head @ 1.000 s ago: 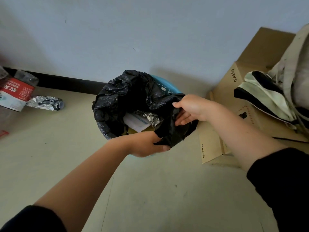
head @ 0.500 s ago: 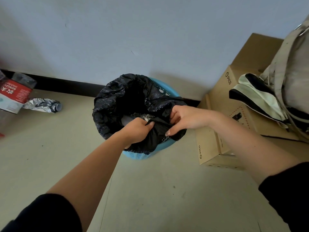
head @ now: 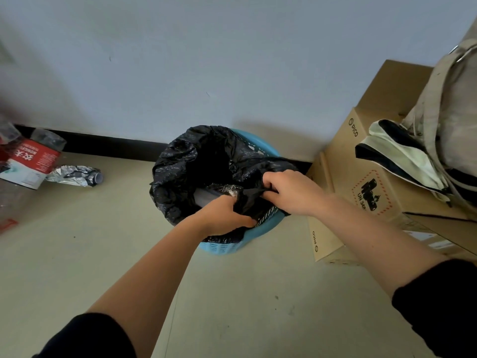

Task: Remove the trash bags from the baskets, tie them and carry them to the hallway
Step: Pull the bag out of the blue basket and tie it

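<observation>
A black trash bag (head: 180, 177) lines a light blue plastic basket (head: 222, 248) that stands on the floor against the wall. The bag's mouth is open at the back and left, showing foil and a pale wrapper inside. My left hand (head: 224, 215) grips the bag's near edge, bunched over the basket's front rim. My right hand (head: 291, 192) grips the bag's right edge, pulled inward. The two hands are close together, with gathered black plastic between them.
Stacked cardboard boxes (head: 374, 182) stand right of the basket, with a folded umbrella (head: 397, 156) and a beige bag (head: 454, 120) on top. To the left lie a crumpled foil wrapper (head: 74, 175) and a red-labelled plastic bottle (head: 28, 161). Beige floor lies in front.
Both hands have drawn the bag's near and right edges together over the basket's front rim. The camera has tilted, so the basket sits lower in view.
</observation>
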